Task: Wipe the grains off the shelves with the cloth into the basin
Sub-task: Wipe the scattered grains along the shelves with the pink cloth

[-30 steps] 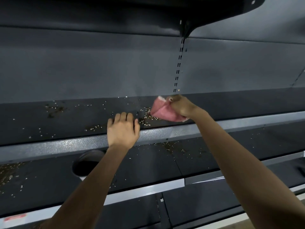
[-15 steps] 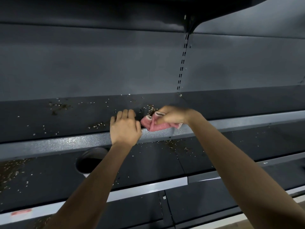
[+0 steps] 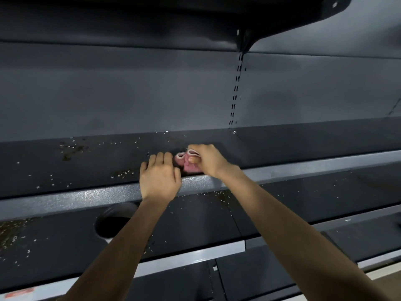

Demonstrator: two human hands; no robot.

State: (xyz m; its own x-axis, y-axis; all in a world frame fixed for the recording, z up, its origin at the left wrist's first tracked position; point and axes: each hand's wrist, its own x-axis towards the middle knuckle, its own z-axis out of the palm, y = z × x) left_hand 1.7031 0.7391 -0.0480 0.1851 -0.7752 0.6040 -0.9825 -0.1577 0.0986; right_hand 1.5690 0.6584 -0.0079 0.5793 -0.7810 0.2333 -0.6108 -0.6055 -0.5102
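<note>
Head view: the pink cloth (image 3: pixel 189 165) is bunched and clamped in the closed right hand (image 3: pixel 207 160) on the upper shelf (image 3: pixel 91 164), near its front edge. The left hand (image 3: pixel 160 178) is laid flat, fingers together, touching the cloth. The basin (image 3: pixel 114 221) is seen on the shelf below, scattered grains (image 3: pixel 123 174) beside.

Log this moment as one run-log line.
right hand: grips pink cloth on upper shelf | left hand: cupped at edge | basin: lower shelf | grains: remain
</note>
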